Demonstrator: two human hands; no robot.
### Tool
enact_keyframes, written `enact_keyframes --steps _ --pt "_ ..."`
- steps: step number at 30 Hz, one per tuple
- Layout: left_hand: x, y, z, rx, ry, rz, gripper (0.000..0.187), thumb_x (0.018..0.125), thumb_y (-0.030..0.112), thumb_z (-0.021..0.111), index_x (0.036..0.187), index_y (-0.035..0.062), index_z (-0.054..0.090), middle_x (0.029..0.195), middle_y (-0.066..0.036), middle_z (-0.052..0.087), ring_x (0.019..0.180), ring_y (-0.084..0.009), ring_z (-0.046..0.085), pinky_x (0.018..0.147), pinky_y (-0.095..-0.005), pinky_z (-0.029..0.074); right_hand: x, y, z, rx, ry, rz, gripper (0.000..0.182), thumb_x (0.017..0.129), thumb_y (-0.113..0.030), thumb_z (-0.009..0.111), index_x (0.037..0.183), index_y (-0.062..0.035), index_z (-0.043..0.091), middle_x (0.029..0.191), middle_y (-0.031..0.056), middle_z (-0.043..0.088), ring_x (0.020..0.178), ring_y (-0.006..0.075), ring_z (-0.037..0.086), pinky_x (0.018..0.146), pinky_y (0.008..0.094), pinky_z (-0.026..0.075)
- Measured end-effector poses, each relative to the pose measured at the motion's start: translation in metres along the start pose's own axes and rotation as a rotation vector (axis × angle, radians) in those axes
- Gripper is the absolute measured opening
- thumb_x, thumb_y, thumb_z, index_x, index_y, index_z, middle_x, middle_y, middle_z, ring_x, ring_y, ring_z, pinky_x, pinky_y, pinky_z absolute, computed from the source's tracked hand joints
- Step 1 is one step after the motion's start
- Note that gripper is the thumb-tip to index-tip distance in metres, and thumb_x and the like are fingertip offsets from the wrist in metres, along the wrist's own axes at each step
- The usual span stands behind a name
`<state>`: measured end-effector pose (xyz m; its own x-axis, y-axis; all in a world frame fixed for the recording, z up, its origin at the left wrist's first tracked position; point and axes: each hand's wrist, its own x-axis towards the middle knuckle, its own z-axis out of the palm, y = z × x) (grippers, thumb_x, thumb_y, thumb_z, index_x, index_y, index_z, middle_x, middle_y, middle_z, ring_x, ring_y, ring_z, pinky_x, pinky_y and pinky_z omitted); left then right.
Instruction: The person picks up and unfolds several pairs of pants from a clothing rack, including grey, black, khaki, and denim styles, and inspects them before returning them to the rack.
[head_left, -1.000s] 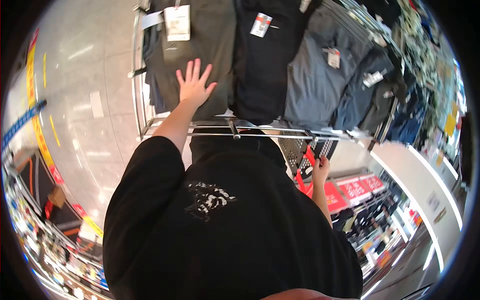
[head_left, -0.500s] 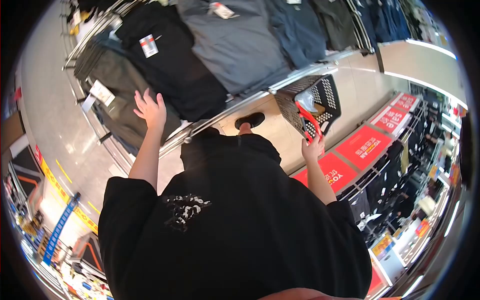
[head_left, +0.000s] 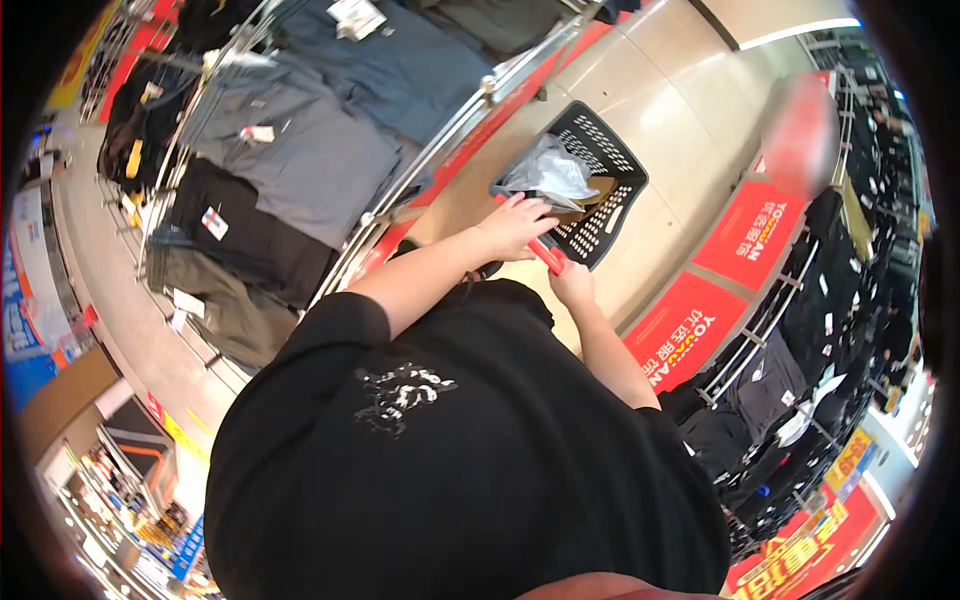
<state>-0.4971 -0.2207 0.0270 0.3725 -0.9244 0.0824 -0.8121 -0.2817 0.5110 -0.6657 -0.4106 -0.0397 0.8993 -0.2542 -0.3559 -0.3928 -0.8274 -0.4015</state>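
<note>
From here, the right hand [head_left: 573, 284] closes round the red handle [head_left: 546, 254], presumably to bear the weight of the black basket [head_left: 588, 238] at one o'clock, while the left hand's [head_left: 510, 228] fingers, loosely spread, lie across the handle's other end, perhaps steadying; whether they grip I can't tell. Stiff-looking, perforated plastic walls surround a crinkled, translucent bag [head_left: 556, 174]. Soft-looking grey trousers [head_left: 305, 150] lie at ten o'clock.
</note>
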Motion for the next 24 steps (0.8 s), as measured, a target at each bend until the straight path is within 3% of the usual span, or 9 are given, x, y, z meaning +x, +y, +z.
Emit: enact_keyframes --steps 1,4,7,10,15,19,22,24 --pt "0.018 -0.002 0.012 0.048 -0.113 0.05 0.044 0.083 0.026 0.076 0.122 0.0077 0.068 0.126 -0.02 0.066 0.12 -0.0342 0.063 0.102 -0.0432 0.05 0.003 0.002 -0.002 -0.003 0.021 -0.02 0.023 0.086 -0.028 0.069 0.077 -0.0072 0.072 0.076 0.0218 0.071 0.078 0.0421 0.072 0.077 0.0527 0.059" --pt "0.059 -0.013 0.043 0.096 -0.734 -0.205 0.021 0.083 0.023 0.069 0.097 0.0093 0.077 0.101 -0.014 0.075 0.102 -0.032 0.071 0.092 -0.0439 0.054 0.014 0.01 -0.01 -0.021 -0.043 -0.019 0.022 0.087 -0.028 0.067 0.084 -0.0069 0.074 0.076 0.022 0.071 0.073 0.0413 0.072 0.073 0.0518 0.059" --pt "0.073 -0.034 0.058 0.116 -0.482 -0.079 0.017 0.082 0.022 0.064 0.075 0.0116 0.076 0.081 -0.01 0.075 0.085 -0.0311 0.074 0.081 -0.0453 0.056 0.033 0.018 -0.021 -0.036 -0.039 0.012 0.023 0.087 -0.028 0.067 0.079 -0.0075 0.073 0.072 0.0201 0.071 0.07 0.0399 0.072 0.07 0.0499 0.06" --pt "0.114 -0.051 0.055 0.12 -0.546 -0.01 0.018 0.081 0.024 0.065 0.071 0.011 0.073 0.081 -0.012 0.075 0.082 -0.0313 0.074 0.077 -0.0459 0.057 0.062 0.031 -0.043 -0.03 -0.021 0.014 0.024 0.087 -0.029 0.068 0.076 -0.0082 0.072 0.071 0.0196 0.07 0.07 0.039 0.072 0.07 0.0494 0.06" --pt "0.212 -0.089 0.047 0.094 -0.553 0.054 0.017 0.08 0.025 0.066 0.073 0.0118 0.074 0.076 -0.012 0.073 0.075 -0.0328 0.073 0.068 -0.0464 0.057 0.133 0.061 -0.091 0.001 0.036 0.067 0.02 0.085 -0.025 0.069 0.075 -0.0072 0.071 0.072 0.0191 0.071 0.071 0.0388 0.072 0.071 0.0496 0.06" --pt "0.313 -0.101 0.014 0.133 -0.713 0.029 0.021 0.087 0.021 0.06 0.088 0.0128 0.079 0.093 -0.012 0.077 0.089 -0.0297 0.075 0.078 -0.0449 0.059 0.197 0.089 -0.136 0.021 0.069 0.158 0.018 0.084 -0.026 0.071 0.079 -0.008 0.071 0.077 0.0194 0.072 0.078 0.0397 0.072 0.074 0.0498 0.059" --pt "0.383 -0.113 0.009 0.144 -0.749 0.026 0.022 0.087 0.022 0.061 0.093 0.013 0.08 0.096 -0.011 0.077 0.095 -0.0295 0.075 0.082 -0.0446 0.059 0.238 0.097 -0.179 0.081 0.168 0.163 0.018 0.084 -0.026 0.072 0.084 -0.0086 0.068 0.082 0.0201 0.072 0.082 0.0396 0.072 0.075 0.0505 0.058" --pt "0.425 -0.12 0.009 0.149 -0.766 0.018 0.022 0.088 0.023 0.061 0.095 0.0138 0.08 0.098 -0.011 0.077 0.097 -0.0295 0.075 0.084 -0.0448 0.058 0.266 0.104 -0.208 0.059 0.103 0.232 0.021 0.086 -0.03 0.07 0.087 -0.0092 0.067 0.085 0.0193 0.073 0.083 0.0394 0.072 0.075 0.0518 0.058"
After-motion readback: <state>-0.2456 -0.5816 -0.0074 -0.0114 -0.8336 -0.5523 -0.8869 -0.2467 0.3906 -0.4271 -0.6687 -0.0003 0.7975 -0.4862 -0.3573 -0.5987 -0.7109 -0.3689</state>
